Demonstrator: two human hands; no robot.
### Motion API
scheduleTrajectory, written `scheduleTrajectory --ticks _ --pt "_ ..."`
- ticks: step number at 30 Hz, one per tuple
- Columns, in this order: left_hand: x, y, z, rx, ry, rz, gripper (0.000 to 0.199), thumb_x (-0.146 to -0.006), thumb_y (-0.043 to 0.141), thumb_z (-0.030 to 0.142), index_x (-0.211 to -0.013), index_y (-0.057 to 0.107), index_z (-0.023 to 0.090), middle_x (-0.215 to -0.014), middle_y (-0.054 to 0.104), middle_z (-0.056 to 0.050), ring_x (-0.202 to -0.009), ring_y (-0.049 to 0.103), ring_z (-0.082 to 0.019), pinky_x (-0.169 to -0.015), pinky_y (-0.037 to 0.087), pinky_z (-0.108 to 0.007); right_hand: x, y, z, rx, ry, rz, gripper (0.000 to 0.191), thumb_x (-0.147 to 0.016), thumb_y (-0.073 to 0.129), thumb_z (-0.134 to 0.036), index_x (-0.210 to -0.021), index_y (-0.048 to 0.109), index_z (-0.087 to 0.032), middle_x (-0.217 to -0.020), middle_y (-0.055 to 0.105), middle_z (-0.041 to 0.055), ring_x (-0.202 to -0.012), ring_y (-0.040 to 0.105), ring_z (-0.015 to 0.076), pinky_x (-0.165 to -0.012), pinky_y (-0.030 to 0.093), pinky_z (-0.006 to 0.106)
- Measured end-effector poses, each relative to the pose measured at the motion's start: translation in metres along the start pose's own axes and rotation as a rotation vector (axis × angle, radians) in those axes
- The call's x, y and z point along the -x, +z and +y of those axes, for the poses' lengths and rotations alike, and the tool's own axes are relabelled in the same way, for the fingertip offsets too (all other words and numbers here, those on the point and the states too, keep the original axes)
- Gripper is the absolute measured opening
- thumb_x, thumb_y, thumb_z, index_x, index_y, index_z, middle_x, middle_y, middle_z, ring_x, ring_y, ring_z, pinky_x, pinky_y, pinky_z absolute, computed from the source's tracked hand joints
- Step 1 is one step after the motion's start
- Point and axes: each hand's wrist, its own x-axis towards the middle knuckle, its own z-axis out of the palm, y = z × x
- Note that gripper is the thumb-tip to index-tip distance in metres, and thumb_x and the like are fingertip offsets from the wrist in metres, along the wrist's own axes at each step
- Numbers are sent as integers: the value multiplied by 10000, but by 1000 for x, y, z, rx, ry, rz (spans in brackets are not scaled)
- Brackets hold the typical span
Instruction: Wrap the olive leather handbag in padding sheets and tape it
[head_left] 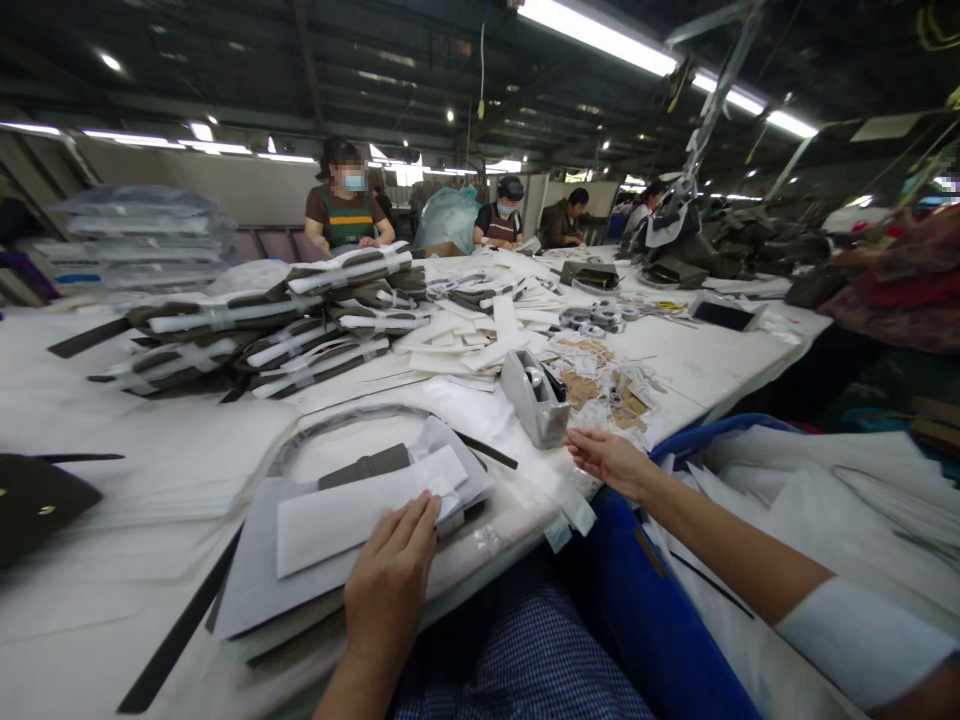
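My left hand (397, 560) lies flat, fingers stretched out, on a white padding strip (322, 525). That strip rests on a grey-wrapped dark bag (281, 600) with a wrapped, looped handle (300, 432), near the table's front edge. Beside the bag stands a grey tape dispenser (536, 405). At its front end my right hand (604, 460) has its fingertips pinched together, apparently on the end of the clear tape, which is hardly visible. A dark strap (180, 625) sticks out at the bag's left.
Wrapped bags (300, 320) are piled behind, near loose white strips (465, 340) and brown paper scraps (592, 385). A blue bin (637, 590) of white sheets stands at right. Several co-workers, one in a striped apron (351, 218), are across the table. A phone-like dark tablet (724, 314) lies farther right.
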Motion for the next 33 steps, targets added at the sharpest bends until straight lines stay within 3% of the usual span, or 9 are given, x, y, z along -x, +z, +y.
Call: scheduleTrajectory --ticks 3,6,8,11,14,18,21,27,33 --pt "-1 -1 0 4 -5 -2 331 -979 456 172 -1279 594 149 -1257 675 -29 -1041 656 -238 -969 483 -399 -9 -6 7 87 -39 22 134 -739 798 -240 -764 690 -165 -717 733 53 -535 639 104 -495 562 183" --pt "-1 0 1 21 -15 -13 335 -970 477 165 -1283 593 153 -1261 673 -32 -1049 655 -242 -975 482 -402 0 -19 0 233 -134 14 125 -714 799 -245 -777 727 -165 -701 729 40 -564 643 121 -502 536 194" --pt "-1 0 1 38 -22 -18 342 -963 488 156 -1290 589 156 -1266 670 -40 -1060 654 -242 -985 479 -402 13 -24 -11 476 -322 -60 117 -760 755 -276 -835 754 -188 -770 747 33 -628 669 142 -593 550 231" --pt "-1 -1 2 77 -58 -45 355 -947 526 146 -1297 585 170 -1279 661 -50 -1081 649 -243 -999 479 -406 34 -16 -36 888 -717 -289 166 -866 647 -321 -957 766 -251 -915 766 20 -775 703 171 -753 536 278" --pt "-1 -3 3 110 -105 -86 354 -938 553 155 -1288 591 189 -1279 661 -46 -1092 643 -242 -1000 491 -416 50 17 -65 1028 -938 -566 195 -912 603 -345 -1011 761 -288 -934 766 10 -827 704 160 -754 503 245" --pt "-1 -4 5 137 -146 -111 348 -938 564 165 -1282 593 206 -1283 659 -45 -1105 634 -231 -1015 491 -412 56 79 -96 1003 -1028 -910 193 -917 592 -371 -972 758 -288 -846 753 -5 -736 683 126 -686 472 207" --pt "0 -2 6 146 -171 -129 345 -937 574 176 -1280 592 211 -1305 646 -35 -1129 619 -224 -1034 479 -410 48 121 -107 1103 -1065 -1116 198 -913 589 -369 -895 750 -255 -753 721 -9 -675 649 116 -640 437 210" --pt "2 1 7 149 -197 -107 344 -941 579 198 -1285 588 207 -1307 646 -20 -1121 615 -215 -1035 484 -413 20 181 -106 1450 -1078 -1261 153 -838 662 -351 -861 735 -219 -769 724 2 -670 616 133 -580 324 244" --pt "2 1 8 158 -205 -86 337 -931 583 167 -1266 596 189 -1288 657 -29 -1105 625 -225 -1034 489 -427 12 214 -101 1720 -1108 -1295 102 -798 682 -301 -855 755 -258 -793 745 7 -690 607 157 -572 263 272"
